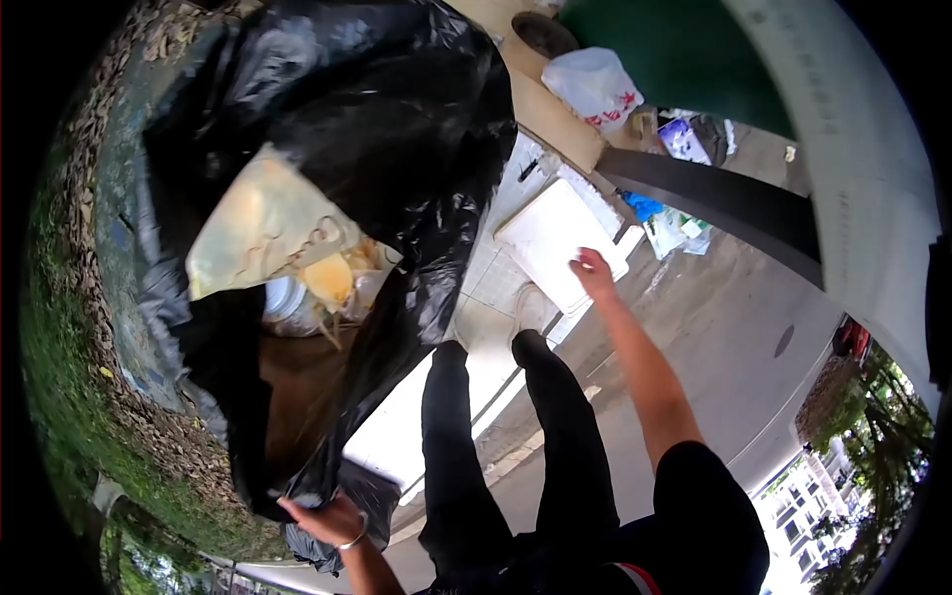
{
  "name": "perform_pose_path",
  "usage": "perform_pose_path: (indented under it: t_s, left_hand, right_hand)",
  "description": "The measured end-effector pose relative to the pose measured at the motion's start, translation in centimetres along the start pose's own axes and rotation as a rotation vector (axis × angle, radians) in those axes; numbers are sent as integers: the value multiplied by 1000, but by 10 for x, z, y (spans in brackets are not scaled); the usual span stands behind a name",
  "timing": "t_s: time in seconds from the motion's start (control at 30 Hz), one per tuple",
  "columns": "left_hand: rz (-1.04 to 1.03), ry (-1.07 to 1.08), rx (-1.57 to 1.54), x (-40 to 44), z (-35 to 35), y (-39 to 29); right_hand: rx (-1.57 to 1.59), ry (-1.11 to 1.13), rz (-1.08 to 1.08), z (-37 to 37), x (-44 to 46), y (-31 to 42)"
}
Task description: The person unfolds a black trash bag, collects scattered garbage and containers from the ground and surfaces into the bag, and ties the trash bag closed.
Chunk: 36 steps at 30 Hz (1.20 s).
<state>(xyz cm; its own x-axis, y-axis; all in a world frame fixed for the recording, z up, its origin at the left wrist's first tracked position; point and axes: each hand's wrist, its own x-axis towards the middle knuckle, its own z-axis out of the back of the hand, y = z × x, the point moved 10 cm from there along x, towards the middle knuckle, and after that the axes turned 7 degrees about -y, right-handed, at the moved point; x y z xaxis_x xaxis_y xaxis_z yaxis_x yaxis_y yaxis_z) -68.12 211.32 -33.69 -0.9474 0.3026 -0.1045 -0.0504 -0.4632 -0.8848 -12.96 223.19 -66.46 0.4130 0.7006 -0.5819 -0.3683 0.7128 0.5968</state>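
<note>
1. Leaves (188, 446) litter the strip of grass (59, 397) at the far left
2. There's a black garbage bag (397, 109) gaping open, and I can see a pale, stained plastic bag (258, 233) and a clear plastic cup (286, 302) inside it
3. The left hand (332, 521) pinches the garbage bag's rim between thumb and fingers
4. The right hand (595, 276), fingers curled in, is over a white panel (555, 238); whether they touch, I can't tell
5. Past it, a red-lettered white plastic bag (590, 84) sits beside the green bin (684, 59)
</note>
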Motion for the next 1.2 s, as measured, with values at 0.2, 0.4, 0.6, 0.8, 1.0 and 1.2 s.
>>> perform_pose_path:
  t_s: [0.2,0.4,0.6,0.8,1.0,1.2]
  left_hand:
    - [148,274,-213,3,-45,51]
    - [263,311,-178,-14,-59,83]
    - [512,255,-159,-56,-25,39]
    - [608,554,-11,-114,14,16]
    - [619,599,28,-122,55,27]
    - [569,-25,-111,-69,101,-30]
  right_hand:
    - [-772,-172,-20,42,141,-147]
    - [-1128,21,-78,26,136,-135]
    - [-540,114,252,67,9,-6]
    - [388,129,-135,159,-148,141]
    - [373,873,-504,-19,-268,281]
    - [386,978,-620,-156,-306,243]
